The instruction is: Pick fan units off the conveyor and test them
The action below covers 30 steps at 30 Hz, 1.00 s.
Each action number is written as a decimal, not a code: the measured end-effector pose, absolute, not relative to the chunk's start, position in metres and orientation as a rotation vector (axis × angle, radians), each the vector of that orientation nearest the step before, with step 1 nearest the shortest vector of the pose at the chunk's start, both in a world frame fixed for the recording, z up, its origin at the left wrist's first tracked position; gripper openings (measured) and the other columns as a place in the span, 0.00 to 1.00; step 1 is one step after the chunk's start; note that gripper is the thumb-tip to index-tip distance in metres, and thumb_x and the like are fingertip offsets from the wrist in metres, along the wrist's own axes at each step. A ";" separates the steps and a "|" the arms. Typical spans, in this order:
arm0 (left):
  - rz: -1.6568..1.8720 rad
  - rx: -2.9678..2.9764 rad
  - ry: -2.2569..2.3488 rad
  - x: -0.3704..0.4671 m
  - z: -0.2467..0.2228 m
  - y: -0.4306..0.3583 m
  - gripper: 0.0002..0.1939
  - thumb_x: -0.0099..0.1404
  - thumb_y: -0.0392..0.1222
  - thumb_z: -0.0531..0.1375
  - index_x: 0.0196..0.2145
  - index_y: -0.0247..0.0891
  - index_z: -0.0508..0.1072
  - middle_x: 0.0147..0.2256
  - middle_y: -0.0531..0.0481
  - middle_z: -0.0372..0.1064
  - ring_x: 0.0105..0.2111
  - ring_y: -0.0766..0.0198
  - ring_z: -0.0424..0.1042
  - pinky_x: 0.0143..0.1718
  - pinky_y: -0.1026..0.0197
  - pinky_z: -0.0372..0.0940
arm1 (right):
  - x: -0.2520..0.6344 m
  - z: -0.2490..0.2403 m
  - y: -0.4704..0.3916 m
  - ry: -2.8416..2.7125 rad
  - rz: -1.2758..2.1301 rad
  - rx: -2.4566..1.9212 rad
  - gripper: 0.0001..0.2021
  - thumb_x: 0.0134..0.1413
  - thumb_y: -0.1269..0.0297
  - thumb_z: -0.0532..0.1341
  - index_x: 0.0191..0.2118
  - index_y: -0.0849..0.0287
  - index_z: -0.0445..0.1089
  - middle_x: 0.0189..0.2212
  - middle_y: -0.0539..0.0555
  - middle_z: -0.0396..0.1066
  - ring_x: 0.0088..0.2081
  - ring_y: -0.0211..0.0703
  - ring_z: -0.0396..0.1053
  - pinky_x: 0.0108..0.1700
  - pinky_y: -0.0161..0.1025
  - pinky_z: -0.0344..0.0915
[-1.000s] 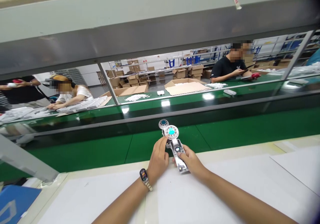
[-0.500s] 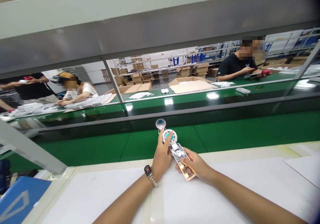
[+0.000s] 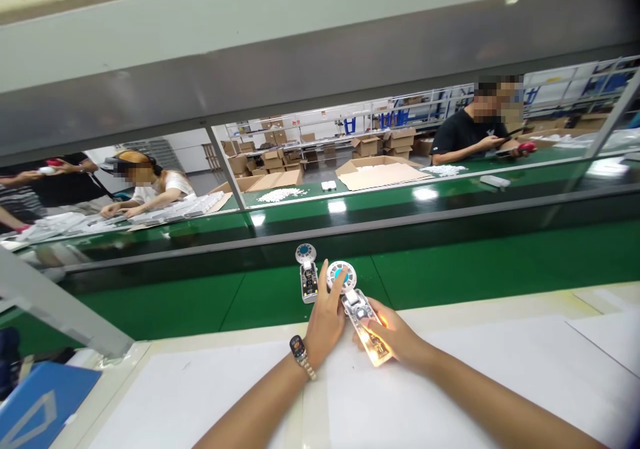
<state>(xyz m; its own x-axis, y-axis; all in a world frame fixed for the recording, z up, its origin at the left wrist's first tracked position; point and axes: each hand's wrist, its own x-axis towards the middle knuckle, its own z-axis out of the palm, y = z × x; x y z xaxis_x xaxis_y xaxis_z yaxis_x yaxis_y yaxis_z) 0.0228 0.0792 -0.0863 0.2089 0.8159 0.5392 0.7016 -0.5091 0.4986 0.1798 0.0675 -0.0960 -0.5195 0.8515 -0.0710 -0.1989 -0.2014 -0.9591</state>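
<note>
Both my hands hold a small handheld device (image 3: 359,307) that looks like a mini fan. It has a round white slotted head with a blue centre and a clear body whose circuit board glows orange. My right hand (image 3: 393,332) grips the body, thumb across its front. My left hand (image 3: 327,309) is at the round head, one finger lying over its face; the fingers behind are hidden. A second device (image 3: 308,274) of the same kind, unlit, lies just beyond my left hand on the green belt (image 3: 450,262). A watch (image 3: 299,349) is on my left wrist.
White sheets (image 3: 225,382) cover the near worktop. A blue folder-like object (image 3: 45,402) lies at lower left, beside a slanted frame post (image 3: 65,295). Across the line are open cartons (image 3: 380,172), small white parts (image 3: 283,195) and several people at work.
The second device has shifted left along the belt, and its body now shows. The glow in the held device looks brighter; my hands have hardly moved.
</note>
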 end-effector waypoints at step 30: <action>0.999 2.232 1.490 0.020 -0.095 0.085 0.35 0.60 0.26 0.49 0.61 0.47 0.42 0.61 0.43 0.34 0.59 0.50 0.45 0.54 0.48 0.55 | 0.182 -0.094 0.072 -1.225 1.913 -0.762 0.19 0.42 0.61 0.62 0.42 0.59 0.58 0.26 0.52 0.73 0.28 0.42 0.71 0.35 0.41 0.64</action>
